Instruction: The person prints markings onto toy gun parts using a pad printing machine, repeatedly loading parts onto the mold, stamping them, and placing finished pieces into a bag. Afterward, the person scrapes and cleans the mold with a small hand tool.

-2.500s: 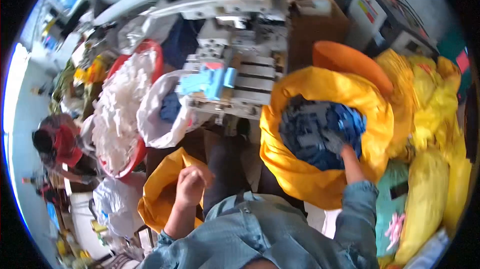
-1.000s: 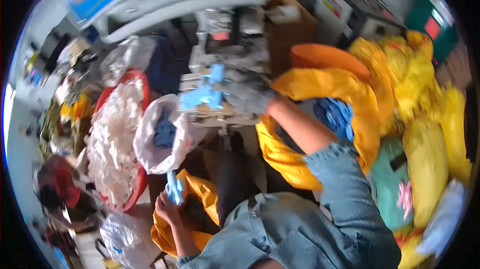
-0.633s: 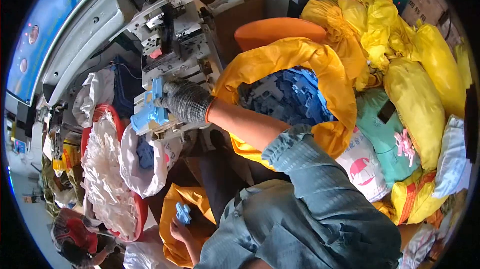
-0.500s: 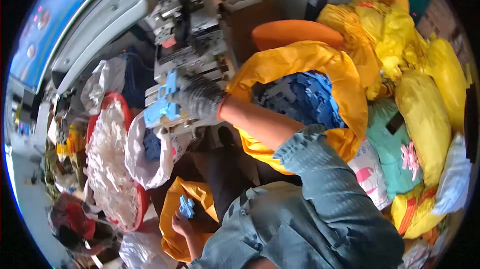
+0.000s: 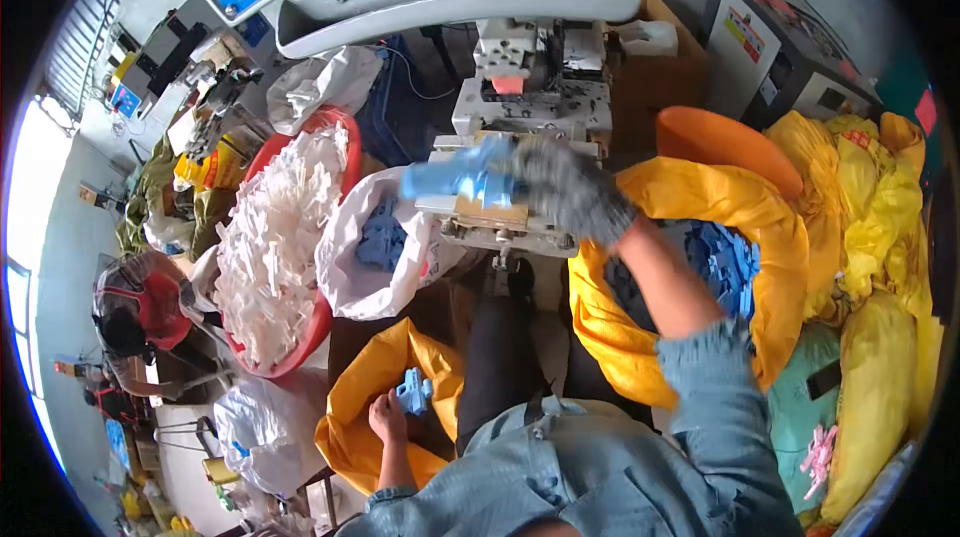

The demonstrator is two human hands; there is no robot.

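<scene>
- While a pale-blue moulded plastic part [image 5: 455, 177] is met by the fingertips of the right hand [image 5: 580, 187], which is covered by a grey knitted glove, the fingers are blurred, and whether they are closed on it cannot be told.
- This part is seen just left of the glove, at the front of a grey metal machine bed [image 5: 585, 117]; whether it is supported there or lifted slightly cannot be told.
- A small light-blue plastic piece [image 5: 413, 392] is pinched in the bare left hand [image 5: 388, 419], at the tips of its fingers.
- An orange-yellow open fabric sack [image 5: 345, 427] is spread around and below the left hand.
- Beneath the right forearm, a large golden-yellow sack with a rolled rim [image 5: 780, 267] is partly covered; blue plastic pieces [image 5: 728, 262] are contained in it.
- Beyond the left hand, a white open sack [image 5: 345, 277] is partly filled with dark-blue pieces [image 5: 382, 237].
- Farther left of both hands, a red plastic basin [image 5: 310, 349] is heaped with white strips [image 5: 270, 247].
</scene>
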